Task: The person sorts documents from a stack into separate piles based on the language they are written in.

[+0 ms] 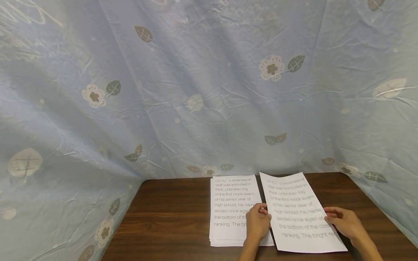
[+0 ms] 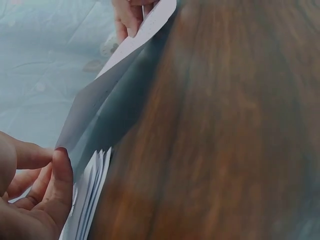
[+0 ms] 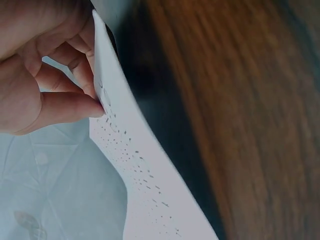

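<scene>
A printed sheet of paper (image 1: 294, 214) is held up between both hands, slightly bowed above the table. The left hand (image 1: 258, 223) pinches its left edge with thumb and fingers; the left wrist view shows that fingertip pinch on the sheet's edge (image 2: 82, 112). On the opposite edge the right hand (image 1: 346, 221) grips the sheet, its thumb (image 3: 75, 107) on the printed face. To the left lies a stack of printed sheets (image 1: 233, 210) with the same text, its edges slightly uneven. The left hand overlaps the stack's right side in the head view.
Under everything is a dark brown wooden table (image 1: 169, 214) with rounded far corners. A pale blue curtain (image 1: 209, 90) printed with flowers and leaves hangs behind it and along the sides. The held sheet casts a dark shadow on the wood.
</scene>
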The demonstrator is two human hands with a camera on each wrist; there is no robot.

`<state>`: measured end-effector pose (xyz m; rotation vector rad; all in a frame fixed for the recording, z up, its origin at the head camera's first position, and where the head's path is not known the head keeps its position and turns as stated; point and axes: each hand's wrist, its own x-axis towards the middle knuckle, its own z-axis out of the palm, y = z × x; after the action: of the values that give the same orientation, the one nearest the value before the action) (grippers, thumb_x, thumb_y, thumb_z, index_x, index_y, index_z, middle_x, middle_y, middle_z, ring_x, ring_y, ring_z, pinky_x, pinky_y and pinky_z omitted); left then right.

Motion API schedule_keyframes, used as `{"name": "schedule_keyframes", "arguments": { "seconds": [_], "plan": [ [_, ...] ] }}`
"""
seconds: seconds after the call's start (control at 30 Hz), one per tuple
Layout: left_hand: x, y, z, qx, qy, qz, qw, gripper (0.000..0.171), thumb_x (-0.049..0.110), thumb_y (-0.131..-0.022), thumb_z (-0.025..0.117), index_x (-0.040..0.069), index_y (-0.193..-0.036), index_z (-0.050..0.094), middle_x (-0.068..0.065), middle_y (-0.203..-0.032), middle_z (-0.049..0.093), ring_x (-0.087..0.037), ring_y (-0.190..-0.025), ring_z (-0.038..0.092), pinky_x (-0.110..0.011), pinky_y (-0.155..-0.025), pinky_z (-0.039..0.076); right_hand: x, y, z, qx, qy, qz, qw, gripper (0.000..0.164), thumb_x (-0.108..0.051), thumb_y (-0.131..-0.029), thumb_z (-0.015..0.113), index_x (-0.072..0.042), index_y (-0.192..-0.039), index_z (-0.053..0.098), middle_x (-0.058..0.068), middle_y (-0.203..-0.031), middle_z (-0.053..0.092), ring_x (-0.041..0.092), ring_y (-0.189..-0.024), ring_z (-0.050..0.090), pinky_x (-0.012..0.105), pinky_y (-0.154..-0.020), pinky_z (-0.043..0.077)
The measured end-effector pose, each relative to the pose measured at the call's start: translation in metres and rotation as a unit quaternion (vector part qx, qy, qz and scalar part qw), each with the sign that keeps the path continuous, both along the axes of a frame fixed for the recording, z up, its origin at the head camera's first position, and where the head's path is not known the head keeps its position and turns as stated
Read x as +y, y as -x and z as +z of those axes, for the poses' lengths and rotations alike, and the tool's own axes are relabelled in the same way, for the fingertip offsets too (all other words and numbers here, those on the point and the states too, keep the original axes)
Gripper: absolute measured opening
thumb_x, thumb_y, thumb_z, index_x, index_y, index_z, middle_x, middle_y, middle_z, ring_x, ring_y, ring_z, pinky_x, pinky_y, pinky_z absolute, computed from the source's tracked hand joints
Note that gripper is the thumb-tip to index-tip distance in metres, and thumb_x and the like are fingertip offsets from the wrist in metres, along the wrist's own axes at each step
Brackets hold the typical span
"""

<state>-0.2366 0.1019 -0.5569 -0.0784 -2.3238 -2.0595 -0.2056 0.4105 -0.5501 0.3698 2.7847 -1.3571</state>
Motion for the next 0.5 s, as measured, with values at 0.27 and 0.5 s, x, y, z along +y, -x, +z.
{"name": "schedule_keyframes", "arguments": {
  "seconds": [0.27,0.5],
  "plan": [
    [0.0039,-0.0031,-0.0058,-0.001,0.013,-0.007,0.9999,0.035,-0.009,-0.085,0.075,0.002,-0.118,0.075,0.006,-0.083,0.066,0.0,-0.054,0.06,-0.015,-0.048,0.052,0.001,-0.0049,0.0018,0.0,-0.021,0.006,1.0,0.05,-0.016,-0.101,0.069,0.015,-0.139,0.059,0.013,-0.11,0.074,0.014,-0.088,0.064,0.025,-0.068,0.05],
    [0.002,-0.0021,-0.0043,0.006,0.022,-0.014,0.9996,0.035,-0.008,-0.085,0.075,-0.001,-0.12,0.074,0.004,-0.083,0.066,0.0,-0.056,0.061,-0.016,-0.049,0.053,0.0004,-0.0041,0.0041,0.002,-0.025,0.011,1.0,0.048,-0.016,-0.101,0.068,0.014,-0.138,0.06,0.014,-0.11,0.075,0.015,-0.088,0.065,0.025,-0.068,0.05]
  ]
}}
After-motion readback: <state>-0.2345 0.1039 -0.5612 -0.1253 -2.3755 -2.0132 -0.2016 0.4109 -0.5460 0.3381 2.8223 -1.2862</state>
